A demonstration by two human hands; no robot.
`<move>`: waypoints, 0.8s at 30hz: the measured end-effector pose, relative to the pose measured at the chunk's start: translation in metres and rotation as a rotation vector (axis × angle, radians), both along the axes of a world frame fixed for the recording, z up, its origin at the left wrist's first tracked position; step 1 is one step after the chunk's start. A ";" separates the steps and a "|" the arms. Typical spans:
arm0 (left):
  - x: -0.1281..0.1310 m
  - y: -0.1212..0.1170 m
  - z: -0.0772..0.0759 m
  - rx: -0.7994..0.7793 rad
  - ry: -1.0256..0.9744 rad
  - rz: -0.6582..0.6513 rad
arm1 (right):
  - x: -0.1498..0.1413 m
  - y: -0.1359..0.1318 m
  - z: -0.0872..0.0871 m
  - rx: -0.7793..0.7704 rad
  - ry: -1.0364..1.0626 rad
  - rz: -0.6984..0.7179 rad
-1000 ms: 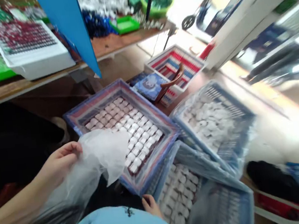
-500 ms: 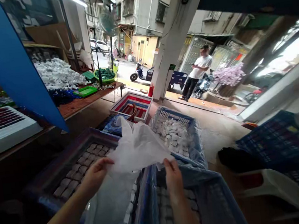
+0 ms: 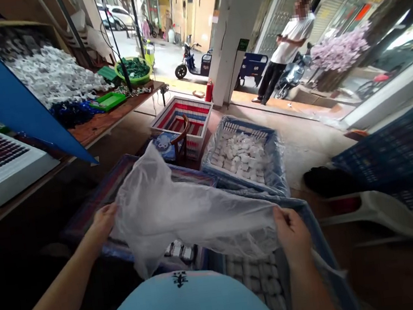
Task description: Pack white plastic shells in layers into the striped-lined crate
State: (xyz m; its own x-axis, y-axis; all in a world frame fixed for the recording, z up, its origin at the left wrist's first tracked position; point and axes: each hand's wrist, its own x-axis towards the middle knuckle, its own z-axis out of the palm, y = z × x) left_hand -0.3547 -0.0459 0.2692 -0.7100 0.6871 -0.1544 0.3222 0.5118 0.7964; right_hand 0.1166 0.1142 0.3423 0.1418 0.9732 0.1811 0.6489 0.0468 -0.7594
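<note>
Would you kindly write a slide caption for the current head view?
Left hand and right hand hold translucent plastic film spread above crates of white pieces.

Middle of the frame: thin translucent plastic sheet (image 3: pixel 198 213) spread between two bare hands. Left hand (image 3: pixel 104 224), left of center, pinches one end; right hand (image 3: pixel 293 229), right of center, grips the other. Below the sheet, lower right of center: blue crate (image 3: pixel 315 222), rows of white pieces (image 3: pixel 253 276). Purple-edged crate (image 3: pixel 197 174) center left, mostly covered; contents hard to make out. Another blue crate (image 3: pixel 273 155) just beyond, plastic-lined, white pieces heaped inside. Striped crate (image 3: pixel 193 102) upper center. White stool (image 3: pixel 388 214), right side. Person in white shirt (image 3: pixel 289 43) standing outside, upper right.
</note>
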 end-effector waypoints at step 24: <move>0.020 0.044 -0.003 -0.343 0.507 -1.064 | -0.019 -0.049 0.015 -0.472 -0.739 0.956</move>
